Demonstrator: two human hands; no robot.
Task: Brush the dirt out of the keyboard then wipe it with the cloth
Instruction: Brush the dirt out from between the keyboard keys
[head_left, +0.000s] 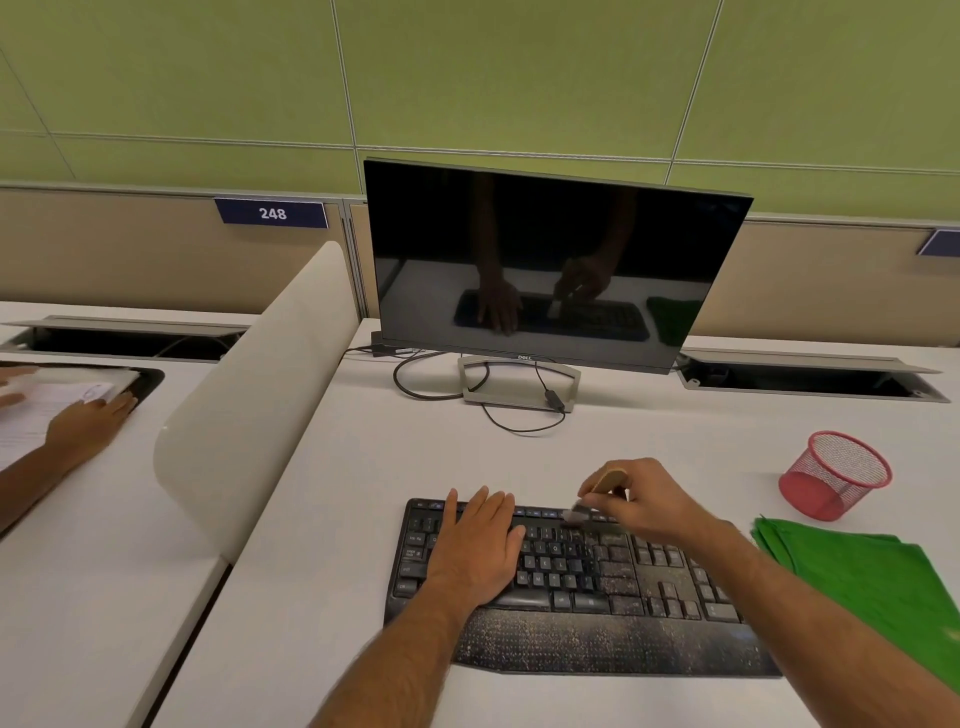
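Lying across the near middle of the white desk, the black keyboard carries pale specks of dirt over its wrist rest and its right-hand keys; the left hand rests flat on the left half of the keys, fingers straight and a little spread, grasping nothing; the right hand hovers over the top row near the middle of the board, its fingers curled round a small brush with a tan wooden handle; the handle rises between thumb and fingers, while the grey bristles touch the upper key row, blurred so their exact shape cannot be told; the green cloth lies folded on the desk just beside the keyboard's right end, apart from both hands; a red mesh pot stands beyond the cloth, near the right edge; behind the keyboard a dark monitor stands on a grey open-frame stand, its screen mirroring the hands and board; black cables loop on the desk around the stand; a white curved divider separates this desk from the one on the left, where another person's hand rests on papers; a blue plate marked 248 sits on the beige partition behind.
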